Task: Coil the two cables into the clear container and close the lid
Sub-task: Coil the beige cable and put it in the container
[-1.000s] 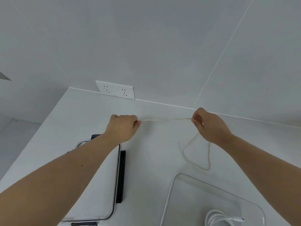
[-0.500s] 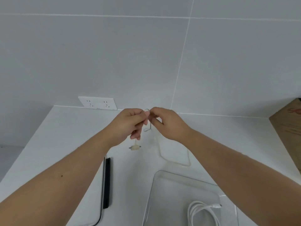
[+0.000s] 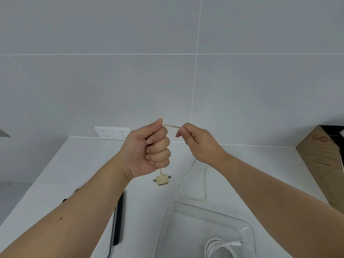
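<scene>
The left hand [image 3: 149,148] is closed into a fist round the beige braided cable [image 3: 172,126], thumb pointing up. The cable's multi-head connector [image 3: 161,181] hangs just below the bottom of the fist. The right hand [image 3: 198,143] sits close beside the left at the same height and pinches the same cable between thumb and forefinger, its other fingers loosely curled. A short length of cable stretches taut between the two hands. From under the right hand the slack drops down and lies in a loose loop on the white counter [image 3: 89,174], just behind the clear container [image 3: 214,213].

The container stands open near the bottom edge of the view, and a coiled white cable [image 3: 219,246] lies inside it. To the left, the container lid [image 3: 119,220], with a black latch along its edge, lies on the counter, mostly hidden by the left forearm. A white wall socket [image 3: 111,133] is set in the tiled wall behind, and a cardboard box [image 3: 320,164] stands at the far right.
</scene>
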